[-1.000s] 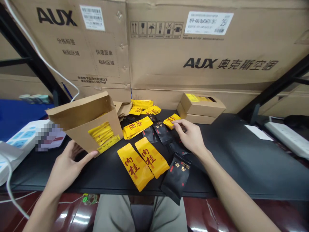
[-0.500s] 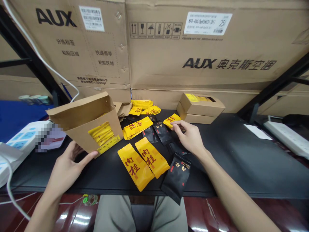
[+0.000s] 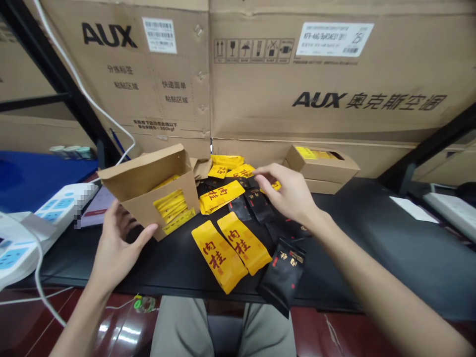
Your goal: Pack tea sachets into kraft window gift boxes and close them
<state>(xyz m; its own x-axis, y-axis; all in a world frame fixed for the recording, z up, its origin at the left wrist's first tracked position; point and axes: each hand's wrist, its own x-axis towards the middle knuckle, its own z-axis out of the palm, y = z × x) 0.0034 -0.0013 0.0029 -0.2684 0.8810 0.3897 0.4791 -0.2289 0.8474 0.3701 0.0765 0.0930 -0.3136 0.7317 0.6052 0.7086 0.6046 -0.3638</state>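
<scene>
My left hand (image 3: 115, 248) grips the lower left corner of an open brown paper box (image 3: 148, 181), thumb on its front. Yellow packets (image 3: 173, 206) show through the box's window. My right hand (image 3: 288, 193) hovers over the back of the pile, fingers closed on a small yellow packet (image 3: 275, 186) that is mostly hidden under them. On the black table (image 3: 372, 248) lie two large yellow packets (image 3: 230, 250) side by side, another yellow packet (image 3: 221, 196) behind them, small black packets (image 3: 256, 203) and a larger black packet (image 3: 282, 272) at the front edge.
Two shut brown boxes (image 3: 322, 166) are stacked at the back right. More yellow packets (image 3: 226, 161) lie against large AUX cartons (image 3: 334, 74) that wall off the back. A white power strip (image 3: 48, 208) and cable sit left; a paper slip (image 3: 412, 208) right.
My right hand has lifted and moved back and left over the pile with the small yellow packet. My left hand keeps its hold on the box. The camera shifted slightly left.
</scene>
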